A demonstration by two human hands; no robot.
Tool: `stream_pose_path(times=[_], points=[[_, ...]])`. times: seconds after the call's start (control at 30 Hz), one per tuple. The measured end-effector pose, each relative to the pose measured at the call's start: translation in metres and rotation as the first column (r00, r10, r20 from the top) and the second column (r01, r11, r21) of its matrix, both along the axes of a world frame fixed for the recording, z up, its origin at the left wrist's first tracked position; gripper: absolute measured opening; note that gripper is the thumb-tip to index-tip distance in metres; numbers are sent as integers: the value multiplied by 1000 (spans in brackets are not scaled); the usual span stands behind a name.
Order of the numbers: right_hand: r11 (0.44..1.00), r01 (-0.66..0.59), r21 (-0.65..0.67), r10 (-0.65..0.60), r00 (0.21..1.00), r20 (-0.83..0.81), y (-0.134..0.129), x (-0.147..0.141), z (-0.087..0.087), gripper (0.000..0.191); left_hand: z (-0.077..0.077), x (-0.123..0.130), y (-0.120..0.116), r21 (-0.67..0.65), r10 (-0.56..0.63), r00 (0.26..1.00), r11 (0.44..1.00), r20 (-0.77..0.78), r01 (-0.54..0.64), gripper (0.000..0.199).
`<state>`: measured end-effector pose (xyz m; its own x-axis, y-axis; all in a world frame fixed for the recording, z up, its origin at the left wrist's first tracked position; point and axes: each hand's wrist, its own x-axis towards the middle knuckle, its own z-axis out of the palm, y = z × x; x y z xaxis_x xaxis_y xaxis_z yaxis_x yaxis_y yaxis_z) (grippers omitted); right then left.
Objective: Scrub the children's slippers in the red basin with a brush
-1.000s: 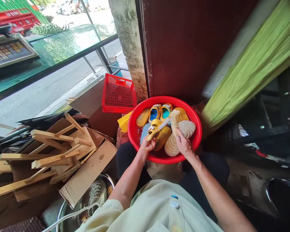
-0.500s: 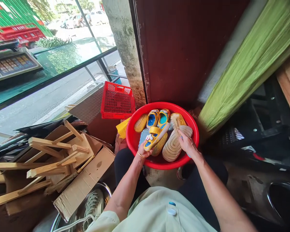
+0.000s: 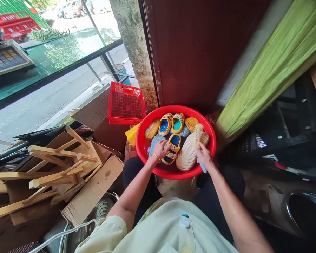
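My right hand [image 3: 205, 156] is closed around a scrub brush [image 3: 198, 131] with pale bristles and a light blue handle, held bristle end up over a large cream sole [image 3: 188, 154]. My left hand [image 3: 162, 149] has its fingers stretched out at the left edge of a yellow and dark blue child's clog [image 3: 175, 140]. That clog lies with its opening upward. Behind it stand a yellow clog with a blue inside [image 3: 164, 125] and another with a teal inside [image 3: 177, 124]. All are in a red basin [image 3: 140, 151].
More shoes lie sole up in the basin, including a yellow sole [image 3: 152, 129] and a grey-blue one [image 3: 155, 143]. A red plastic crate [image 3: 126, 117] is behind left. Wooden stools [image 3: 65, 153] and cardboard [image 3: 94, 189] crowd the left; a green curtain [image 3: 263, 80] hangs right.
My left hand no longer holds up the yellow sandal on its side; it is now low beside an upright clog. My right hand has tilted the brush more upright, showing its blue handle.
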<state>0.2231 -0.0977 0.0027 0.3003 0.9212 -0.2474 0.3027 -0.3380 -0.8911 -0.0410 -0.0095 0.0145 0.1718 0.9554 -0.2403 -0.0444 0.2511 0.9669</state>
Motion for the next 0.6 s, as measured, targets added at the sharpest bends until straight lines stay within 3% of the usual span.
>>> stream_pose_path(times=[0.1, 0.2, 0.23, 0.3, 0.37, 0.4, 0.5, 0.6], points=[[982, -174, -66, 183, 970, 159, 2, -7, 4, 71, -15, 32, -14, 71, -28, 987, 997, -161, 40, 60], [895, -374, -242, 442, 814, 376, 9, -19, 11, 59, -32, 51, -24, 131, -25, 912, 988, -409, 86, 78], [862, -406, -305, 504, 756, 417, 12, -24, 13, 58, -37, 53, -24, 132, -47, 843, 981, -536, 139, 80], [819, -418, -394, 568, 685, 456, 19, -36, 16, 58, -46, 51, -22, 83, -118, 632, 957, -766, 279, 84], [804, -410, -431, 588, 658, 470, 24, -50, 16, 59, -54, 45, -17, 17, -169, 455, 926, -874, 378, 88], [795, -412, -446, 600, 644, 475, 26, -56, 16, 60, -57, 42, -15, 3, -180, 419, 917, -890, 400, 89], [779, -421, -465, 621, 623, 476, 28, -64, 14, 61, -63, 35, -13, 42, -156, 443, 913, -883, 405, 89], [814, -429, -392, 575, 687, 444, 20, -52, 10, 57, -60, 29, -16, 121, -109, 505, 908, -856, 402, 88]])
